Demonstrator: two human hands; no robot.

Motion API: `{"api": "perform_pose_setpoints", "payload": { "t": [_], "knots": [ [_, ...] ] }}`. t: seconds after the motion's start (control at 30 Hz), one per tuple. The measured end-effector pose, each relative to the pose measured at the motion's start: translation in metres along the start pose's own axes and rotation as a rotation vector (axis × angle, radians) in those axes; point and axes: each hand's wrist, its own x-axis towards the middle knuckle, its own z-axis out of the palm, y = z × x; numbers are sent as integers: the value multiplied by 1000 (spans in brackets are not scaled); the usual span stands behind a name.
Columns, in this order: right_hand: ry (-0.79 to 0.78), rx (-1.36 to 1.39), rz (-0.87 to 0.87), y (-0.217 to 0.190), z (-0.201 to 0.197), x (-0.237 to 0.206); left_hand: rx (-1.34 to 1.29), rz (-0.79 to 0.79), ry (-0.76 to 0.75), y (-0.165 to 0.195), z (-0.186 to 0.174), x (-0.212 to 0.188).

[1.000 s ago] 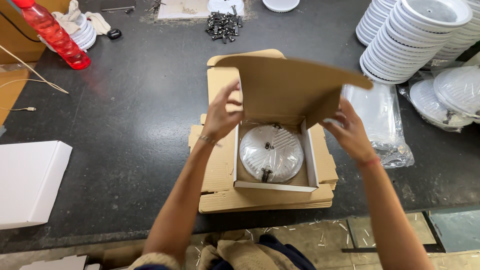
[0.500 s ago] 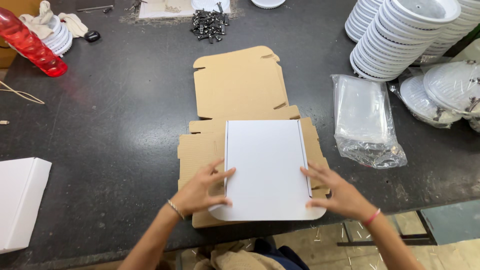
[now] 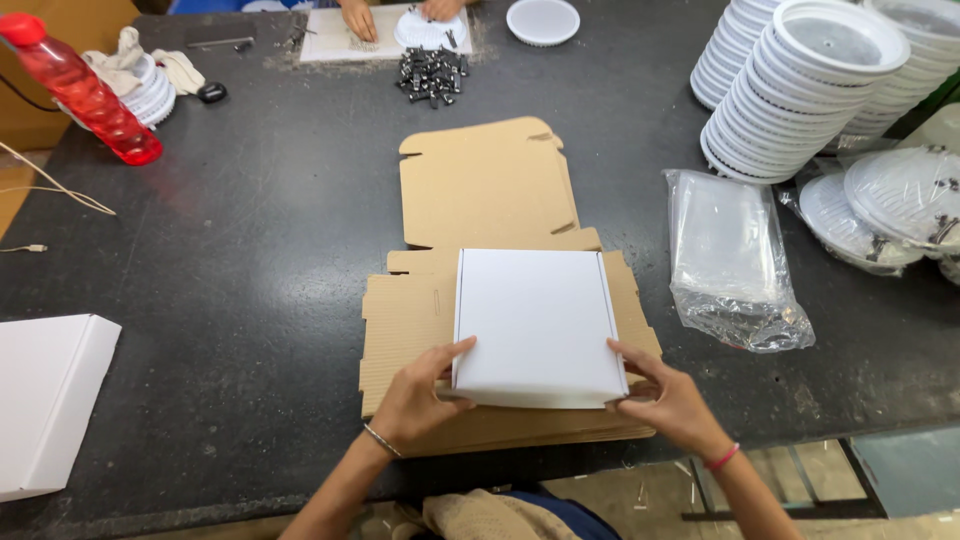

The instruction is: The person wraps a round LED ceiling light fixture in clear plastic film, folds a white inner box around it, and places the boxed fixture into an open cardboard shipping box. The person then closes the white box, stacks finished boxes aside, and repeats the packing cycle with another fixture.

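Fingers of both hands are pinched on the near corners of the closed white box [image 3: 540,325]: the left hand [image 3: 420,395] has its thumb on top of the near-left corner with the rest curled at the edge, and the right hand [image 3: 668,398] grips the near-right corner the same way. So neither hand is free, both are holding the box.

That box sits flat, lid shut, on top of a stack of flattened brown cardboard blanks [image 3: 415,330] at the near edge of the dark worktable [image 3: 250,300]. One more flat blank [image 3: 485,185] lies just beyond it, toward the far side.

Progress-wise, I'd say this unit looks boxed up, since the lid is down and nothing is sticking out. What's inside can't be seen. Whether it gets taped or stacked next, no clue from here.

Plenty looks left to do: off to the right are tall stacks of round white light housings [image 3: 800,80], a few more bagged ones at the far right edge, and a pile of clear plastic bags [image 3: 730,255] just right of the cardboard. A white box [image 3: 45,400] sits at the near left. Far left there's a red water bottle [image 3: 80,90]. At the far edge another person's hands [image 3: 400,15] work near a heap of small dark metal clips [image 3: 432,75].
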Motion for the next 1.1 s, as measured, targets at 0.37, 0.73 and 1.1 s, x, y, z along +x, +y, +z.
{"api": "perform_pose_setpoints", "payload": {
  "t": [0.37,0.73,1.1],
  "knots": [
    [255,-25,-107,-112,-89,157,182,324,592,41,-97,192],
    [346,-633,-742,-112,-113,164,416,287,415,45,-114,202],
    [313,-501,-412,-166,-113,172,473,182,582,72,-119,240]
  ]
}}
